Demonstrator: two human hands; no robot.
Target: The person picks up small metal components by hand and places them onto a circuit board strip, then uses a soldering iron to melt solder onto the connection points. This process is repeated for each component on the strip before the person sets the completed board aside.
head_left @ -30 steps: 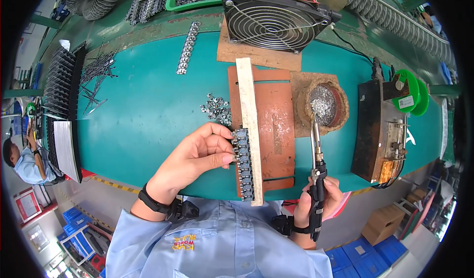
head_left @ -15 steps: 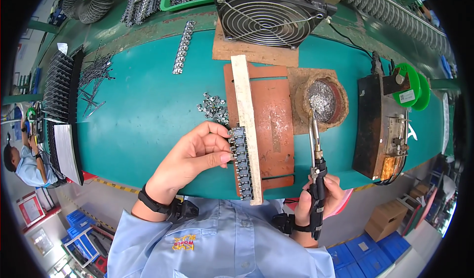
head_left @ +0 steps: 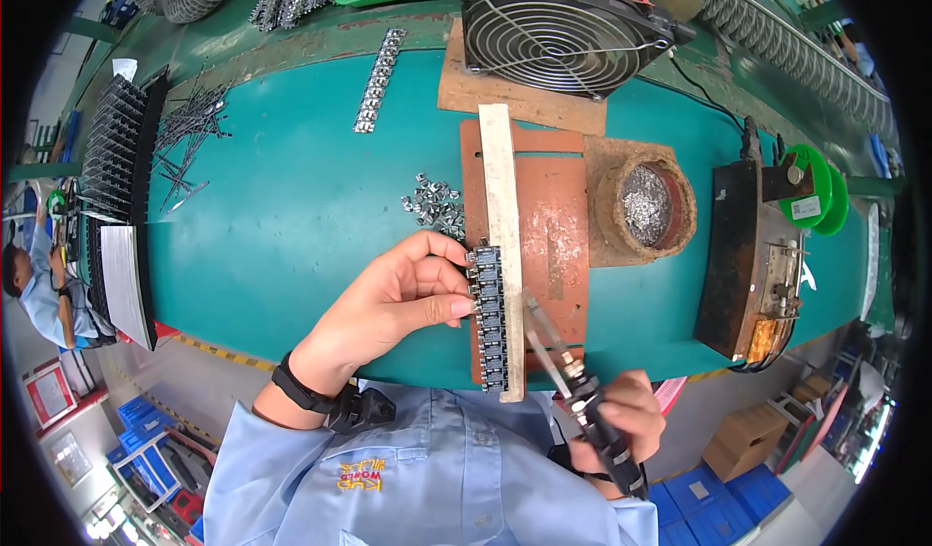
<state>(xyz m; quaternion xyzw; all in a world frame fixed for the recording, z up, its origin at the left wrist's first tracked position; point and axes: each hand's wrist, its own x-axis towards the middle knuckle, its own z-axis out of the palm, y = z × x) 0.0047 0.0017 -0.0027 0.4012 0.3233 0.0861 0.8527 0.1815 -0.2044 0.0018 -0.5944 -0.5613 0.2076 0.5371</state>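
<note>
In the head view, small dark boxes in a row (head_left: 491,323) line the left side of a long pale bar (head_left: 500,182), over a brown plate (head_left: 555,206). Both run away from the person. The left hand (head_left: 398,294) touches the row; I cannot tell if its grip is closed. The right hand (head_left: 626,418) grips a black soldering iron (head_left: 604,439), its blurry metal end pointing away and left.

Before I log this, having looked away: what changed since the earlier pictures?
The right hand swung the slender black-handled metal soldering tool left, from the round brown pot to beside the long pale bar. Nothing was released. The left hand still touches the row of small black blocks.
</note>
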